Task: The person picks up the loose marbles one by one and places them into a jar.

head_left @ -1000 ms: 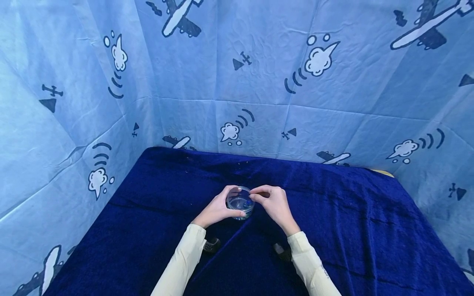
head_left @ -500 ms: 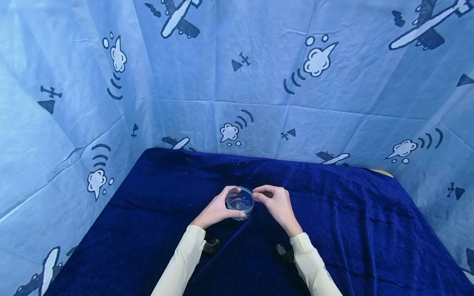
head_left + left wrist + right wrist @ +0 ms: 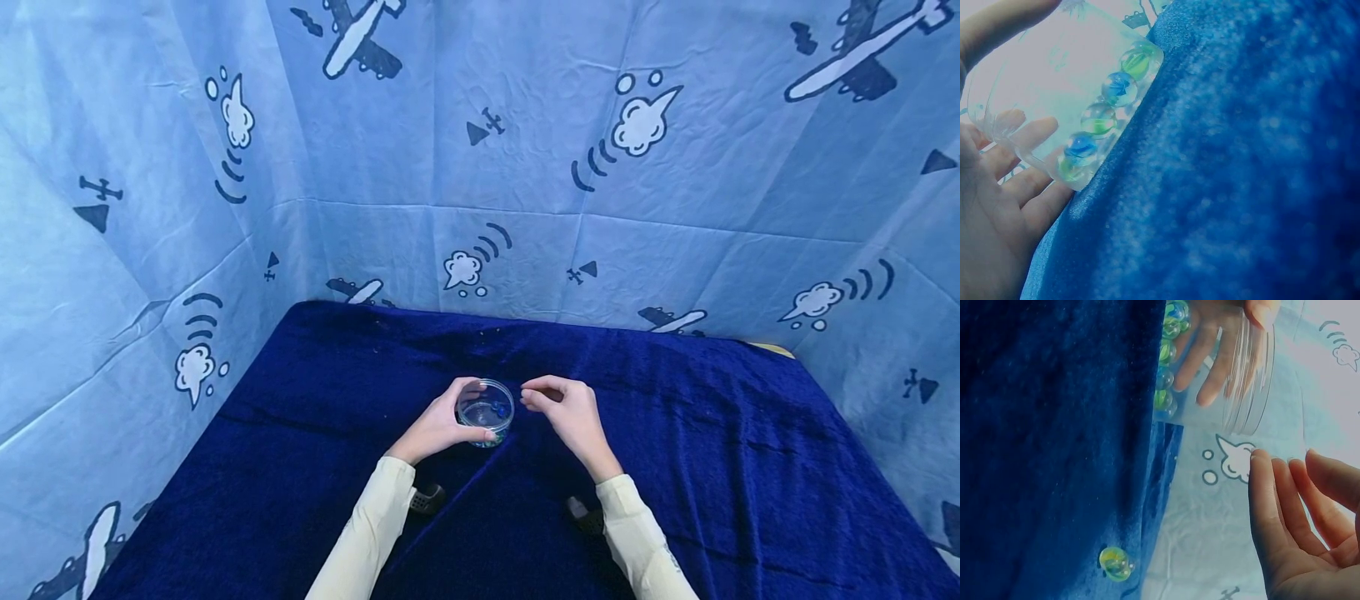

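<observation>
My left hand (image 3: 444,417) grips a clear round jar (image 3: 472,414), its thumb along the near side and the fingers round the far side. Several glass marbles (image 3: 1119,89) with blue and green swirls lie on the jar's bottom, lined up along its base in the left wrist view. My right hand (image 3: 566,412) hovers just right of the jar's rim, apart from it. Its thumb and fingers (image 3: 1261,487) reach forward with nothing between them. A single yellow-green marble (image 3: 1115,562) lies on the cloth below the right hand in the right wrist view.
A dark blue velvet cloth (image 3: 337,375) covers the table. Light blue curtains (image 3: 525,167) printed with planes and clouds hang behind and at both sides. Dark wrist-worn devices (image 3: 427,500) show under the sleeves. A yellow edge (image 3: 772,350) peeks out at the back right.
My right hand has drawn away from the jar's rim, to the right, its fingertips no longer overlapping the jar. The left hand and the jar have stayed nearly still.
</observation>
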`<state>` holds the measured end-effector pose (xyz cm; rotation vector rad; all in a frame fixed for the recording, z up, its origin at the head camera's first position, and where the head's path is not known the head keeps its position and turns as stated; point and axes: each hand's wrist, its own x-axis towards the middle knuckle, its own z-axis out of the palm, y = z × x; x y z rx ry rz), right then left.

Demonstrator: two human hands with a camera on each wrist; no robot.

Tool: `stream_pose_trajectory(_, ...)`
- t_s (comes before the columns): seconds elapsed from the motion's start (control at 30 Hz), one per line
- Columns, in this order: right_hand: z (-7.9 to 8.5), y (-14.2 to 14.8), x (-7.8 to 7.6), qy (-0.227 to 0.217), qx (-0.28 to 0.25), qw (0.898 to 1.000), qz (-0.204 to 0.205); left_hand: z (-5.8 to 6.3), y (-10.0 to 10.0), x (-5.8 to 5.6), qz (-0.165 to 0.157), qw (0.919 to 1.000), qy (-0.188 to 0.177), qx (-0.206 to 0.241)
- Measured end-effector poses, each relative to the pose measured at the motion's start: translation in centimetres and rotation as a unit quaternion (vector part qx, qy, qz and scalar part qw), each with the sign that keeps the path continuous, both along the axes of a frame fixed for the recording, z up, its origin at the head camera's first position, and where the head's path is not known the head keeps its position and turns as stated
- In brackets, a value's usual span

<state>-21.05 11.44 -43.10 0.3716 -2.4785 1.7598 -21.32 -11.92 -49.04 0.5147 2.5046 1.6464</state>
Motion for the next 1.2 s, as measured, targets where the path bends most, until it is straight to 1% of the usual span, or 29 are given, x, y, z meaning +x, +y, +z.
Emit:
stream_pose_trajectory(0.23, 0.1, 0.6, 0.0, -0.002, -0.016, 1.0, -0.004, 0.0, 0.0, -0.1, 0.002, 1.0, 0.001, 0.0)
stream_pose_trajectory(0.6, -0.2, 1.7, -0.4, -0.004, 0.01, 1.0, -0.018, 0.3, 0.3, -0.1, 0.009, 0.9999, -0.004, -0.003)
stream_pose_trajectory(0.83, -0.2, 2.1, -0.5, -0.005, 0.004, 1.0, -0.009, 0.1, 0.4, -0.2, 0.011, 0.9999, -0.003, -0.004)
stream_pose_trajectory(1.07, -0.5, 2.5, -0.6, -0.008, 0.032, 0.999, -0.014, 0.2, 0.3, -0.2, 0.01, 0.9999, -0.011, 0.004)
stream_pose_trajectory(1.2, -0.9, 2.7, -0.6, -0.003, 0.052, 0.998, -0.019, 0.3, 0.3, -0.2, 0.009, 0.9998, -0.015, 0.007)
